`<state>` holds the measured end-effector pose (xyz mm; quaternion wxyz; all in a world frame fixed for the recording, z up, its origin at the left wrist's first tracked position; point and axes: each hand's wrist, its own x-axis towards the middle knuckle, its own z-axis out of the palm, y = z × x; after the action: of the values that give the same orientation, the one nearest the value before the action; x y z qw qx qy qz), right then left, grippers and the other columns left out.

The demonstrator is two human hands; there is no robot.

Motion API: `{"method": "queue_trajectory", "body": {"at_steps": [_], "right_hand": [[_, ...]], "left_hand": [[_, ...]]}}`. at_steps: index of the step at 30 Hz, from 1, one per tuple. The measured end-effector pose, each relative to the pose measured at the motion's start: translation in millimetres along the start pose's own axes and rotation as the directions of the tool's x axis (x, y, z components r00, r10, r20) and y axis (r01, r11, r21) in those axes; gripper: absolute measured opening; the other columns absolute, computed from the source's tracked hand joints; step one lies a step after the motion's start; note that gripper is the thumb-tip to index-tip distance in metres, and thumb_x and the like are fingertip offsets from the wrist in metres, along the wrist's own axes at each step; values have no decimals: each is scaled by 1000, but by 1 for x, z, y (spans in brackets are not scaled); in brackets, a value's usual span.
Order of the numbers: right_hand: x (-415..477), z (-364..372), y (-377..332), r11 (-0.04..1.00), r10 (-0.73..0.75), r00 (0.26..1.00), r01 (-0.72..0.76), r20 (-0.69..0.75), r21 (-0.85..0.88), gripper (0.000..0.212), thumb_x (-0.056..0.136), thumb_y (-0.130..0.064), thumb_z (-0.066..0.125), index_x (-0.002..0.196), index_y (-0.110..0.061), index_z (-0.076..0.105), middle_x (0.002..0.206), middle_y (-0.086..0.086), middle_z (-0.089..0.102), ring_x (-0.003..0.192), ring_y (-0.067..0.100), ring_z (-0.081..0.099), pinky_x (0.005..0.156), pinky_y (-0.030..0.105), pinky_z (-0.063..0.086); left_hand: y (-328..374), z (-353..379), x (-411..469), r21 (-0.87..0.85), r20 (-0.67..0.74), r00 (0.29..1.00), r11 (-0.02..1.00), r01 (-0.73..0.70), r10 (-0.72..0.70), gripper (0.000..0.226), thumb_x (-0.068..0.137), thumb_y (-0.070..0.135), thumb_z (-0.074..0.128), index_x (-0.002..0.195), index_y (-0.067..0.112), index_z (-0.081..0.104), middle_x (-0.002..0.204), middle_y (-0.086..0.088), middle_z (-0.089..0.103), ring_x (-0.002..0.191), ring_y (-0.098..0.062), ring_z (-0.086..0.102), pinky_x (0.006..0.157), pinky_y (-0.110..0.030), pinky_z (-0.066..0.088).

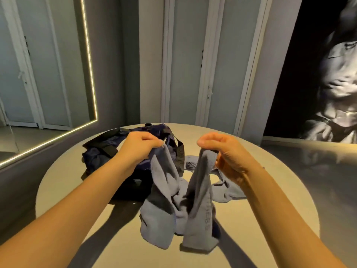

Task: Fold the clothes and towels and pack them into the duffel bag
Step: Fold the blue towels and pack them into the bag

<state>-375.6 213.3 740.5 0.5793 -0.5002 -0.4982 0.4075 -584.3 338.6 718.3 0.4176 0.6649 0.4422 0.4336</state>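
You're in a gym changing room: tall locker doors (185, 60), LED-edged mirror (44, 74), fitness wall mural (328, 74).

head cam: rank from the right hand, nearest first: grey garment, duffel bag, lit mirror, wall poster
1. Grey garment: pinched in the right hand, hanging down to the table.
2. Duffel bag: across the table to the left, behind the left hand.
3. Wall poster and lit mirror: both beyond the table, poster on the right wall, mirror on the left. Too close to call from this view.
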Motion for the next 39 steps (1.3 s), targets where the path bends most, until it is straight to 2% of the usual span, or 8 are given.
{"method": "queue_trajectory", "body": {"at_steps": [4, 7, 11, 17, 22, 28, 33, 39], "right_hand": [[8, 22, 13, 998, 42, 998, -44, 50, 37, 16, 94, -17, 68, 85, -7, 75, 72, 7, 71, 57, 15, 64, 51, 22, 53], [18, 37, 15, 995, 87, 987, -93, 133, 44, 23, 101, -17, 58, 107, -1, 73, 94, 16, 76, 76, 27, 74, 58, 25, 59], [32, 44, 18, 999, 48, 955, -45, 293, -15, 25, 100, -9, 57, 122, -5, 68, 114, 15, 75, 102, 35, 73, 63, 28, 60], [48, 49, 13, 982, -32, 952, 87, 303, -169, 16, 97, -17, 65, 104, -7, 74, 90, 12, 78, 76, 23, 74, 60, 25, 58], [63, 52, 15, 940, -94, 955, 179, 281, -292, 12, 91, -26, 72, 81, -20, 76, 65, -12, 68, 62, -1, 64, 51, 10, 44], [84, 53, 20, 924, -73, 942, 188, 328, -334, 10, 90, -31, 73, 82, -26, 76, 76, -11, 73, 75, 2, 68, 56, 11, 48], [94, 47, 26, 927, -97, 911, 229, 400, -296, 15, 86, -35, 73, 91, -21, 77, 86, -7, 75, 84, 8, 71, 65, 15, 51], [100, 48, 29, 927, -137, 879, 277, 456, -254, 26, 79, -43, 69, 94, -23, 76, 91, -6, 76, 90, 13, 72, 76, 23, 58]], "left_hand": [[-2, -13, -19, -122, 94, 993, 989, 86, -75, 10, 89, 19, 77, 88, 9, 79, 87, -5, 78, 83, -19, 72, 66, -26, 56], [0, -16, -25, -218, 106, 988, 967, 131, -110, 7, 89, 16, 76, 88, 9, 77, 91, -4, 79, 86, -17, 74, 67, -26, 56], [2, -23, -25, -316, 132, 977, 927, 204, -170, 15, 97, 12, 65, 104, 7, 78, 97, -7, 79, 91, -19, 74, 73, -28, 57], [-1, -27, -16, -332, 114, 984, 928, 169, -138, 15, 95, 12, 67, 105, 4, 76, 92, -7, 78, 77, -13, 74, 66, -24, 57], [0, -27, -9, -277, 86, 987, 948, 157, -138, 19, 90, 18, 73, 101, 4, 78, 91, -9, 78, 82, -16, 73, 73, -29, 53], [4, -31, -5, -236, 134, 971, 946, 224, -196, 19, 93, 13, 69, 108, 5, 78, 106, -15, 76, 89, -21, 71, 77, -32, 58], [9, -34, -6, -175, 115, 978, 965, 195, -177, 14, 94, 14, 69, 95, 10, 82, 102, -15, 77, 87, -22, 72, 87, -35, 59], [10, -27, -7, -94, 73, 988, 985, 142, -136, 11, 94, 18, 70, 92, 13, 80, 98, -9, 78, 96, -23, 74, 82, -33, 60]]}}
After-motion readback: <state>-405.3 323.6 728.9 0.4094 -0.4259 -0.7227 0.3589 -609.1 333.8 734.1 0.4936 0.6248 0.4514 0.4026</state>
